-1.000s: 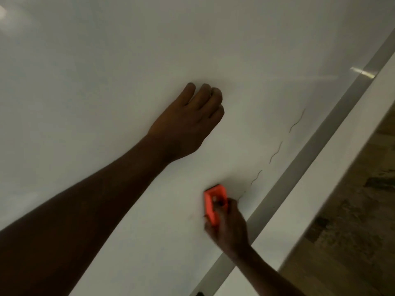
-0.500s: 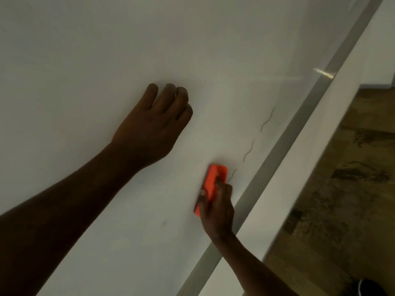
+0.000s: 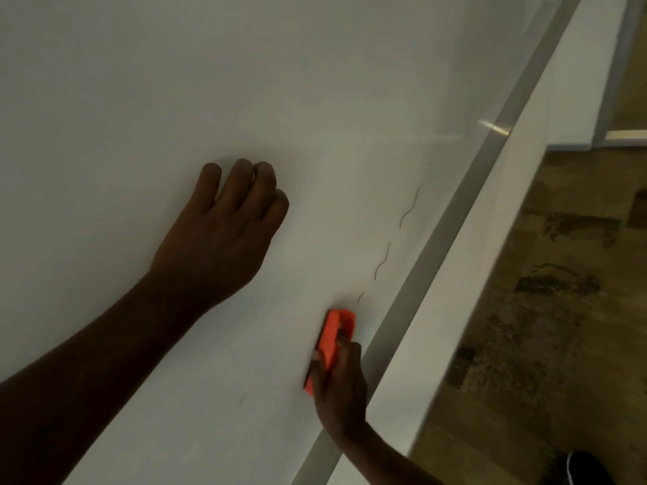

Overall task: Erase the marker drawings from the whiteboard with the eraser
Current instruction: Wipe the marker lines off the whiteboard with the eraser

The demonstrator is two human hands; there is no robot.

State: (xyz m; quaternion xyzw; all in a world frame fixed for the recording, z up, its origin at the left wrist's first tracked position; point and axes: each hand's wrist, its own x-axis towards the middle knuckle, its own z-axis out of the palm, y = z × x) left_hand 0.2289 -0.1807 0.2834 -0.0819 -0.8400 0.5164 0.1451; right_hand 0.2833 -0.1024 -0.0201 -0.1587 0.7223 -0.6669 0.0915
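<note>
The whiteboard [image 3: 175, 82] fills most of the view. Thin wavy marker lines [image 3: 409, 209] run in a row near its lower frame, with another squiggle [image 3: 382, 261] and a short stub [image 3: 361, 297] below it. My right hand [image 3: 341, 386] grips an orange eraser [image 3: 332, 341] pressed on the board, its top edge just under the short stub. My left hand [image 3: 224, 236] rests flat against the board to the upper left of the eraser, fingers curled, holding nothing. A faint smudge [image 3: 241, 400] shows left of the eraser.
A grey metal frame [image 3: 455, 218] borders the board diagonally, with a white wall strip [image 3: 518, 190] beyond it. Patterned brown floor [image 3: 546, 309] lies to the right. A dark shoe [image 3: 588, 467] sits at the bottom right corner.
The eraser has slid along the row of squiggles toward the short stub, and my right hand now grips it lengthwise. The lowest squiggle has shrunk. My left hand stays pressed on the board.
</note>
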